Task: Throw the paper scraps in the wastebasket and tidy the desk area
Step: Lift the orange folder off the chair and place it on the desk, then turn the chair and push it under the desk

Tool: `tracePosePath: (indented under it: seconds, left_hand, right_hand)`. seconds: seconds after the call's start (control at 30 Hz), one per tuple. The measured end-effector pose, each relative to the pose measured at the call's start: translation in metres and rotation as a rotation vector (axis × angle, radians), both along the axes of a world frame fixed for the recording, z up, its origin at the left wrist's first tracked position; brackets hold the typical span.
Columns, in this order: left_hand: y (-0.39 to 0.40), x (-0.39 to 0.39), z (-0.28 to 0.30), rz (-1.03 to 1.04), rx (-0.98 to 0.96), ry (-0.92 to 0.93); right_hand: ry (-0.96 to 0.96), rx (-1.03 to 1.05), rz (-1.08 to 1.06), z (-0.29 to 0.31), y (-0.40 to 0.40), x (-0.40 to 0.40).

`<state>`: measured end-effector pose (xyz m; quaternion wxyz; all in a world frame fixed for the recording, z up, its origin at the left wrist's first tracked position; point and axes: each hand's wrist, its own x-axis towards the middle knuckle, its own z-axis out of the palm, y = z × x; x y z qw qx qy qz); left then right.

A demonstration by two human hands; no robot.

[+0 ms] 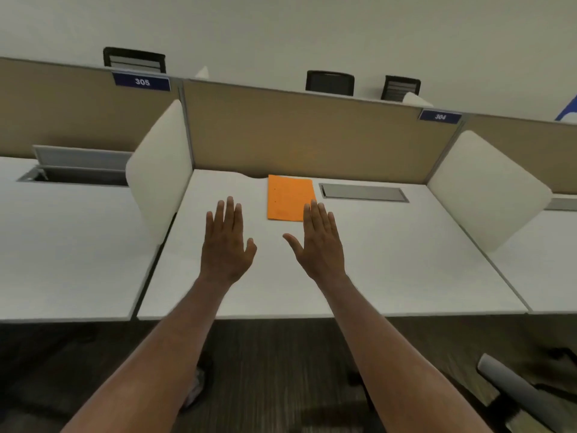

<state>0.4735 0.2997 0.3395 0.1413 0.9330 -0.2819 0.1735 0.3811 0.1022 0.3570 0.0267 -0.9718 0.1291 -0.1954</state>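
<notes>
An orange folder (288, 196) lies flat near the back of the white desk (406, 260), close to the tan partition. My left hand (225, 242) is stretched out flat over the desk, palm down, fingers apart, holding nothing. My right hand (318, 242) is held the same way beside it, and its fingertips overlap the folder's near right corner. Whether either hand touches the desk I cannot tell. No paper scraps or wastebasket show in this view.
A grey cable hatch (363, 192) is set in the desk right of the folder. White side dividers (159, 170) (487, 189) flank the desk. The left neighbouring desk has an open hatch (78, 170). A chair armrest (512, 392) sits at lower right over dark carpet.
</notes>
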Motion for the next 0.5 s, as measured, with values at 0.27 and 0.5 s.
tracePosePath:
  seconds: [0.27, 0.5]
  left_hand:
    - [-0.046, -0.108, -0.028, -0.114, -0.015, 0.060]
    - [-0.130, -0.221, -0.051, -0.336, 0.013, 0.172]
  right_hand:
    - [0.093, 0.011, -0.126, -0.023, -0.038, -0.120]
    - [0.152, 0.044, -0.338, -0.038, -0.090, -0.264]
